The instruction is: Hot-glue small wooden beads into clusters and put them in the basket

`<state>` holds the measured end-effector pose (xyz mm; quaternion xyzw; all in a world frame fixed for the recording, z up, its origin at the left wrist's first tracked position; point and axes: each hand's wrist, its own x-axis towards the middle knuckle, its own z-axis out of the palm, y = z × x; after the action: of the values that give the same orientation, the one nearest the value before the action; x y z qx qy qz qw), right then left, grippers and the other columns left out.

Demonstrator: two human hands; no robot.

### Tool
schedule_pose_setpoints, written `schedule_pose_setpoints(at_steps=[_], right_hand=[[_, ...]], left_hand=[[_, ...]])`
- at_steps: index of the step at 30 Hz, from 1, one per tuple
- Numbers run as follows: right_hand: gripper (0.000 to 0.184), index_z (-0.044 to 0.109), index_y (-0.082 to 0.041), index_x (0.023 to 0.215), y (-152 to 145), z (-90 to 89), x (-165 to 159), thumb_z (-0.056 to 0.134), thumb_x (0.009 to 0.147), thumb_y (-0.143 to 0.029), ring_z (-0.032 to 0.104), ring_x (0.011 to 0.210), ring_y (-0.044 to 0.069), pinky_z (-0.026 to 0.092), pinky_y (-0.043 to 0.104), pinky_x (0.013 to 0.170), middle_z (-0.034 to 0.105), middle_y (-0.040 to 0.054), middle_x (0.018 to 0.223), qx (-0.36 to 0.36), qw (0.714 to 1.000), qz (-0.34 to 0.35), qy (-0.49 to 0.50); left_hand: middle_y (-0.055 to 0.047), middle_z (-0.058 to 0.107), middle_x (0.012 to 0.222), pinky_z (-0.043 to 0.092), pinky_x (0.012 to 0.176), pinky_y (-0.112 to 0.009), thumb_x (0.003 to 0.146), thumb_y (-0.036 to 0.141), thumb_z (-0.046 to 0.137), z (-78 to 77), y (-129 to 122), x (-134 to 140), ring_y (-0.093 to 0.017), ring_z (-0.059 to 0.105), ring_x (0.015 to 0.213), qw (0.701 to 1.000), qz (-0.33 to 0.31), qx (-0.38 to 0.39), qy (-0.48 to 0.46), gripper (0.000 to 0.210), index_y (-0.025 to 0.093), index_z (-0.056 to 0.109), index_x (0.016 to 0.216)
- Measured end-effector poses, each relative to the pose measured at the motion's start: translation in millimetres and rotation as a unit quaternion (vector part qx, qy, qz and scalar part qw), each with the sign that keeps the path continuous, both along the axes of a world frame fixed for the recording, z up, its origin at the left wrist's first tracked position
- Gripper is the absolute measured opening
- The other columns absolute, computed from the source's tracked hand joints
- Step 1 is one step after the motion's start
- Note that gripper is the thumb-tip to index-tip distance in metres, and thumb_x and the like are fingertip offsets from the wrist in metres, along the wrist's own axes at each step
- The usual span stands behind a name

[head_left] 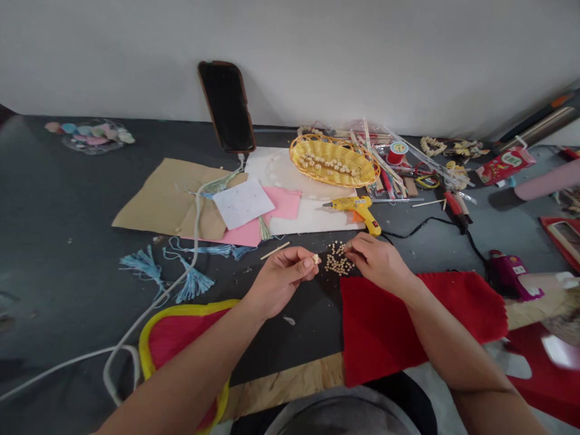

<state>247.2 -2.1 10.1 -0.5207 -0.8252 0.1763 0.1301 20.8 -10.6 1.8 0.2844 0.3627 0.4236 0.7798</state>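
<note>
My left hand pinches a small cream-coloured cluster between thumb and fingertips, just above the table. It looks made of little pale pieces, but its exact kind is too small to tell. Right beside it, my right hand reaches to the edge of a pile of small beige bead-like pieces lying loose on the dark table. Its thumb and fingers are pressed together; whatever is between them is hidden. A yellow glue gun lies just beyond my hands, and red felt is spread under my right forearm.
Behind stand a yellow woven basket holding small pale pieces and a phone leaning on the wall. Blue tassels and a white cable lie left, near brown paper. Sticks and red thread clutter the right.
</note>
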Motion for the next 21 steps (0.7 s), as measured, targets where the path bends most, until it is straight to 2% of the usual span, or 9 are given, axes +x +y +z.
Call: schedule_pose_setpoints(at_steps=[7, 14, 21], right_hand=[[0.009, 0.059, -0.021, 0.086, -5.6, 1.4, -6.0, 0.054, 0.088, -0.014, 0.061, 0.079, 0.013, 0.041, 0.022, 0.067, 0.063, 0.0011, 0.091, -0.012, 0.999, 0.036, -0.029], [0.009, 0.06, -0.02, 0.09, -5.5, -1.0, -7.2, 0.051, 0.091, -0.018, 0.061, 0.08, 0.013, 0.039, 0.022, 0.065, 0.064, 0.0025, 0.093, 0.009, 0.999, 0.021, -0.046], [0.014, 0.063, -0.02, 0.086, -7.8, 3.9, -11.5, 0.051, 0.093, -0.022, 0.062, 0.077, 0.012, 0.037, 0.022, 0.062, 0.065, 0.0019, 0.09, -0.005, 0.996, 0.028, -0.084]], left_hand=[[0.0, 0.062, 0.06, 0.035, 0.056, -0.022, 0.062, 0.033, 0.083, 2.1, 0.0, 1.2, -0.008, 0.05, 0.056, 1.0, 0.003, 0.003, 0.002, 0.024, 0.013, 0.069, 0.066], [0.0, 0.063, 0.061, 0.035, 0.056, -0.021, 0.062, 0.032, 0.083, 2.8, 0.2, 1.2, -0.008, 0.049, 0.056, 1.0, 0.003, 0.008, -0.002, 0.023, 0.014, 0.069, 0.065], [0.0, 0.063, 0.061, 0.036, 0.057, -0.021, 0.063, 0.032, 0.083, 2.7, -0.2, 0.8, -0.008, 0.05, 0.057, 1.0, 0.001, 0.005, -0.001, 0.023, 0.014, 0.069, 0.066]])
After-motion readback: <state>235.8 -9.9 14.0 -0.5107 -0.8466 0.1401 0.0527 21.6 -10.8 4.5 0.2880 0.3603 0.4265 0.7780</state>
